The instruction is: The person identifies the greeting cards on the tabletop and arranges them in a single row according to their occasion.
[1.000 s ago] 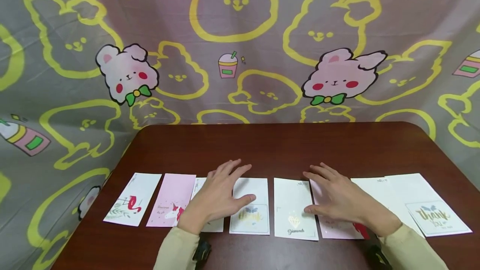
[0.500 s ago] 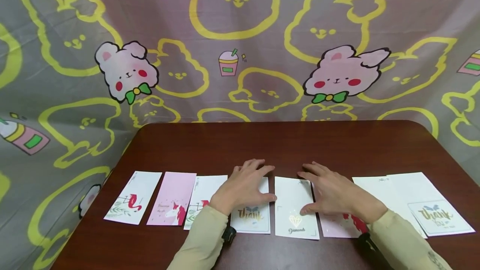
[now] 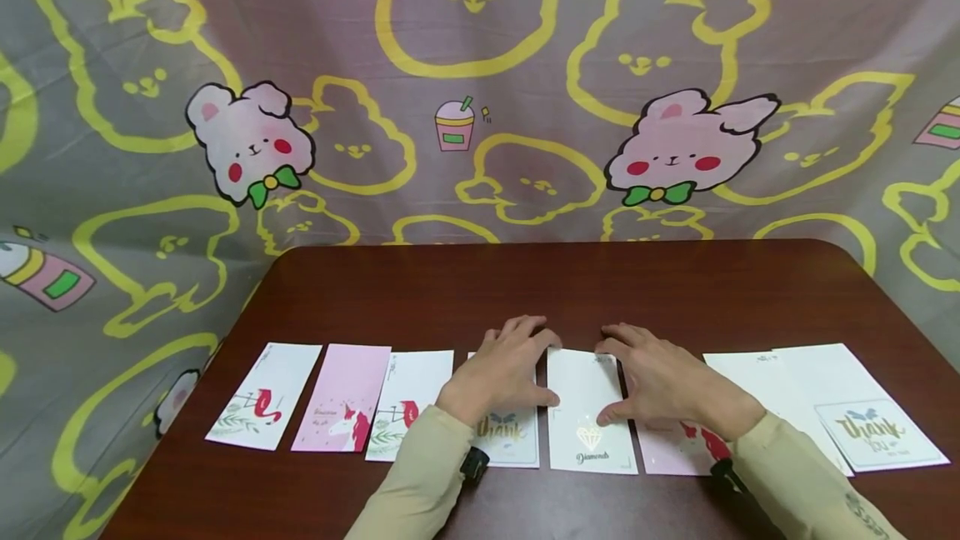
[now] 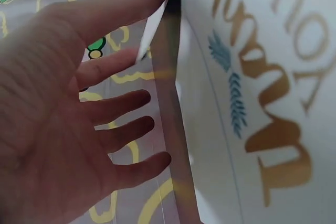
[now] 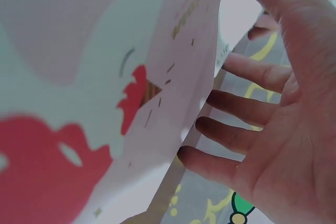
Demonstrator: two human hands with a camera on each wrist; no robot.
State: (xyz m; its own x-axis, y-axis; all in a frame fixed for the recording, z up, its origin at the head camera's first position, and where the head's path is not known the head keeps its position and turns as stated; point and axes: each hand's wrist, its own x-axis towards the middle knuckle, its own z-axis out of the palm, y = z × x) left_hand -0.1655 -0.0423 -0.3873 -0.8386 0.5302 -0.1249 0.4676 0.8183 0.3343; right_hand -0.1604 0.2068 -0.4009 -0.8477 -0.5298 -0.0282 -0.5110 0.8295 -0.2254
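Note:
A white card with a gold diamond and the word "Diamonds" lies flat between my two hands. My left hand is at its left side, index finger near the top corner and thumb at the edge. At the opposite side, my right hand touches the card with its thumb and index finger. Both hands' fingers are spread and gently bent. Beneath the left hand is a "thank you" card, partly covered. A pink unicorn card lies under the right hand, its upper part hidden in the head view.
To the left lie two flamingo cards and another pink unicorn card. On the right, a white card partly sits under a second "thank you" card. The brown table meets a patterned curtain behind.
My left hand has moved right, from over a flamingo card and the "thank you" card to the diamond card's left edge. My right hand has shifted slightly left; the cards have hardly moved.

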